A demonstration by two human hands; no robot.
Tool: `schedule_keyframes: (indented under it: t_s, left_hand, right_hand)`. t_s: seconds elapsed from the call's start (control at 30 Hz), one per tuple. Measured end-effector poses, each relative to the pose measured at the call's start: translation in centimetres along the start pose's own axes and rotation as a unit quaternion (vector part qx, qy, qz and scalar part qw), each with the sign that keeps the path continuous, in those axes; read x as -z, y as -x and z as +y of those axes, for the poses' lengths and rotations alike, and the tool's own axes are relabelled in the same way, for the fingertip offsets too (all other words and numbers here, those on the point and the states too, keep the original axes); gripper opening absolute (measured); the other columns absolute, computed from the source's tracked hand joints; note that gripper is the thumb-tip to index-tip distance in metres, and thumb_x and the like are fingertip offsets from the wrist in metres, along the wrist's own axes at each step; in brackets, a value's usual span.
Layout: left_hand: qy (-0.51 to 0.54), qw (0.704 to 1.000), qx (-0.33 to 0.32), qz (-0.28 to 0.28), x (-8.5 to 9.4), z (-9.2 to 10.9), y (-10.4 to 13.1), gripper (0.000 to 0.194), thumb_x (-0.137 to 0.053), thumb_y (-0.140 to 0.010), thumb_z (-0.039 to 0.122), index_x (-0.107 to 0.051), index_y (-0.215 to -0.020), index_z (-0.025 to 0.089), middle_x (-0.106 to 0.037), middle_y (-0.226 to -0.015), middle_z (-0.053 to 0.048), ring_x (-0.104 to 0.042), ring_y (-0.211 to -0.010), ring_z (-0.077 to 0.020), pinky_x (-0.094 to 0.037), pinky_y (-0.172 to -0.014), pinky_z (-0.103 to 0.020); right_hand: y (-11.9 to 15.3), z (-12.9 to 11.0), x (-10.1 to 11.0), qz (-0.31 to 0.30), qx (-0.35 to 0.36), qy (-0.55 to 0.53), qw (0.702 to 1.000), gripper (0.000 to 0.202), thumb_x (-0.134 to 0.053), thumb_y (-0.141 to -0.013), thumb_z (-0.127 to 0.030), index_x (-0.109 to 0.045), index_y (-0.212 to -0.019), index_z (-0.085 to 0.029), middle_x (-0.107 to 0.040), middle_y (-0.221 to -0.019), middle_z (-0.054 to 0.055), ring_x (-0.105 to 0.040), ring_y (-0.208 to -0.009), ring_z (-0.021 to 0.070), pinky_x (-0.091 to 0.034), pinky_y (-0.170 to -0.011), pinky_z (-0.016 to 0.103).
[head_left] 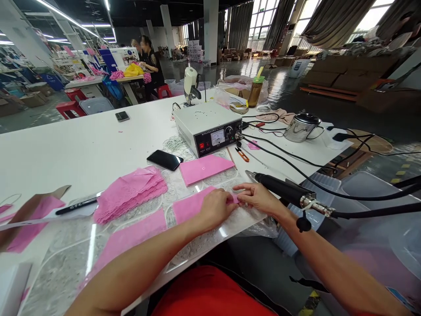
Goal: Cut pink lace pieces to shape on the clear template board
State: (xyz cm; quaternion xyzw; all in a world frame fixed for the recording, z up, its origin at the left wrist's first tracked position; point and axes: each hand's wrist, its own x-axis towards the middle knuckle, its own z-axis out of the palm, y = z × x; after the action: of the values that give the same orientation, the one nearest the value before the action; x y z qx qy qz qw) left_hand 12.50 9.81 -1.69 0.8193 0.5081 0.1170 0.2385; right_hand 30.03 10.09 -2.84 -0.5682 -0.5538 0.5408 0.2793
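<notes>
A flat piece of pink fabric lies on the clear-covered table in front of me. My left hand rests over its right part, with thumb and fingers closed on the edge. Close beside it, my right hand pinches the same edge between thumb and forefinger. The fingers partly hide the held edge. Just beyond my right hand lies a black hand-held tool with a pointed metal tip and a cable. A neat pink fabric stack sits behind my left hand. Further left is a pile of scalloped pink pieces.
A control box with a dial stands behind, its cables running right. Around it are a black phone, orange thread snips and a lidded glass jug. A black marker lies left. Plastic bins stand beyond the right edge.
</notes>
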Motion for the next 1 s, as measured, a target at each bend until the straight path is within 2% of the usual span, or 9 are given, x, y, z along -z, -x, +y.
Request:
schedule_keyframes:
  t_s: [0.27,0.47,0.7,0.83,1.0]
  left_hand:
    - [0.013,1.000,0.001,0.008,-0.13,-0.09,-0.26,0.018,-0.057,-0.085,0.022,-0.075,-0.081,0.020,-0.070,-0.079,-0.003,-0.060,-0.076,-0.0182,-0.039,-0.063,-0.026]
    - [0.021,1.000,0.000,0.014,-0.19,-0.29,-0.11,0.023,-0.051,-0.081,0.015,-0.073,-0.075,0.018,-0.067,-0.075,-0.003,-0.057,-0.070,-0.0159,-0.038,-0.061,-0.025]
    - [0.038,0.999,-0.012,0.014,-0.06,-0.53,-0.03,0.025,-0.049,-0.080,0.018,-0.071,-0.069,0.018,-0.063,-0.070,-0.002,-0.053,-0.065,-0.0146,-0.034,-0.057,-0.025]
    - [0.053,0.998,-0.016,0.011,0.05,-0.78,-0.04,0.025,-0.048,-0.079,0.016,-0.071,-0.069,0.018,-0.063,-0.070,-0.002,-0.053,-0.066,-0.0146,-0.034,-0.058,-0.025]
    - [0.079,0.997,-0.013,0.010,0.24,-0.90,0.00,0.026,-0.047,-0.079,0.016,-0.070,-0.067,0.017,-0.063,-0.070,-0.002,-0.053,-0.065,-0.0141,-0.035,-0.058,-0.025]
  right_hand:
    - [-0.02,-0.24,-0.27,0.019,-0.013,0.013,1.000,0.042,-0.067,-0.072,-0.024,-0.063,-0.112,-0.013,-0.072,-0.065,0.004,-0.068,-0.065,0.0173,-0.044,-0.043,0.019]
    - [0.39,-0.80,-0.18,0.000,-0.021,0.004,1.000,0.039,-0.060,-0.078,-0.023,-0.063,-0.115,-0.012,-0.072,-0.065,0.004,-0.069,-0.067,0.0152,-0.047,-0.047,0.018]
    - [0.54,-0.78,-0.23,-0.024,-0.002,-0.023,0.999,0.046,-0.067,-0.068,-0.024,-0.061,-0.113,-0.012,-0.069,-0.065,0.000,-0.061,-0.058,0.0113,-0.045,-0.049,0.020]
    - [0.51,-0.66,-0.37,-0.022,-0.004,-0.025,0.999,0.046,-0.066,-0.068,-0.025,-0.061,-0.112,-0.012,-0.068,-0.064,0.000,-0.060,-0.059,0.0119,-0.044,-0.049,0.021]
    - [0.86,-0.80,-0.57,-0.019,0.006,-0.002,1.000,0.051,-0.068,-0.067,-0.026,-0.059,-0.117,-0.015,-0.069,-0.072,0.001,-0.057,-0.058,0.0107,-0.043,-0.048,0.021]
